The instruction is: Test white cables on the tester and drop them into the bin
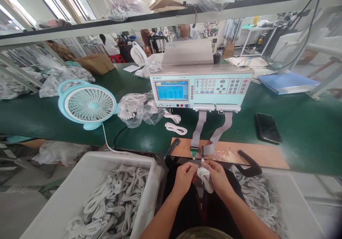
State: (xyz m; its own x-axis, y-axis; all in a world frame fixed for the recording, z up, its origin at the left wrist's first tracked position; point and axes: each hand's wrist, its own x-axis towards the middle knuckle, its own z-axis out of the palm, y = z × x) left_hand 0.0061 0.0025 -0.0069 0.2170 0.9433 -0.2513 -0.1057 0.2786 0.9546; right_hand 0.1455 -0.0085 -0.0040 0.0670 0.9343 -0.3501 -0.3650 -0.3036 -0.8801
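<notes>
Between my hands hangs a coiled white cable. My right hand is closed on one end of it, where a plug meets the small adapter on the right grey ribbon cable. Whether the plug is fully seated, I cannot tell. My left hand is pinched at the left side of the coil, its fingertips near the cable's other end, which is mostly hidden. Just above it, a green connector board ends the left ribbon cable. Both ribbons run up to the tester with a lit blue screen.
White bins of coiled cables stand left and right of my lap. On the green table are a fan, bagged cables, two loose coils, a phone and a blue folder. A person sits opposite.
</notes>
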